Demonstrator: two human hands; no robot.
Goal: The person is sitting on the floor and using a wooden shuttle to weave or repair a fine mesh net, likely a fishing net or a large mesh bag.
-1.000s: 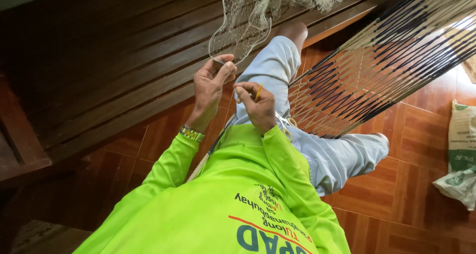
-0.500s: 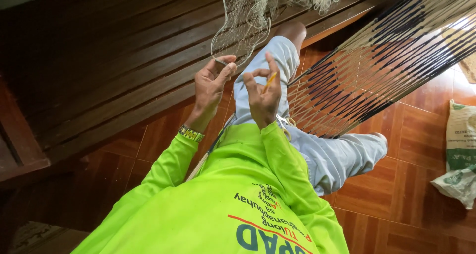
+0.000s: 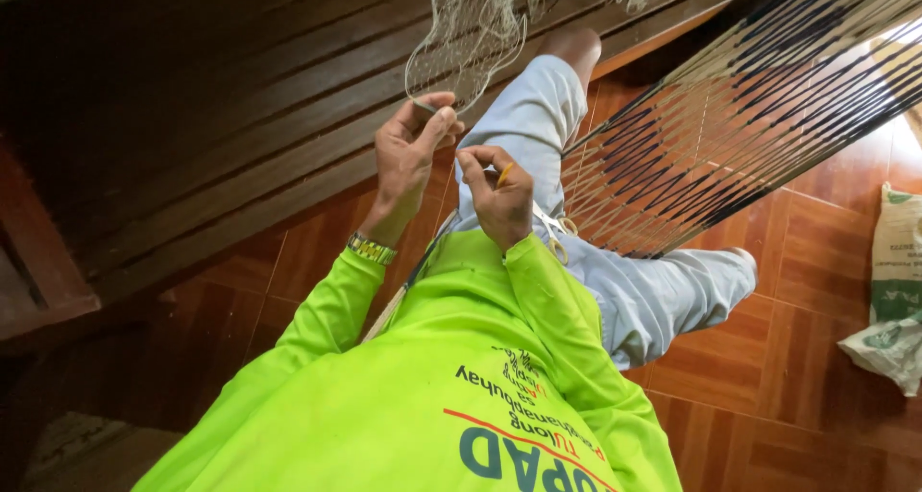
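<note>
A fine pale fishing net (image 3: 466,41) hangs down from the top of the view. My left hand (image 3: 408,156), a metal watch band on its wrist, pinches the net's lower edge between thumb and fingers. My right hand (image 3: 497,196) sits just right of it, fingers curled around a small yellow netting needle (image 3: 504,173). A thin line runs between the two hands. Both arms are in neon green sleeves, and my legs in light grey trousers (image 3: 624,281) stretch out below the hands.
A dark wooden slatted wall (image 3: 192,137) fills the left. A hammock of dark and cream cords (image 3: 730,137) spans the right above the brown tiled floor (image 3: 768,386). A white and green sack (image 3: 893,290) lies at the right edge.
My right hand, lifted with fingers spread half a second ago, has come back down beside the left hand with its fingers curled on the needle. The left hand keeps its pinch on the net.
</note>
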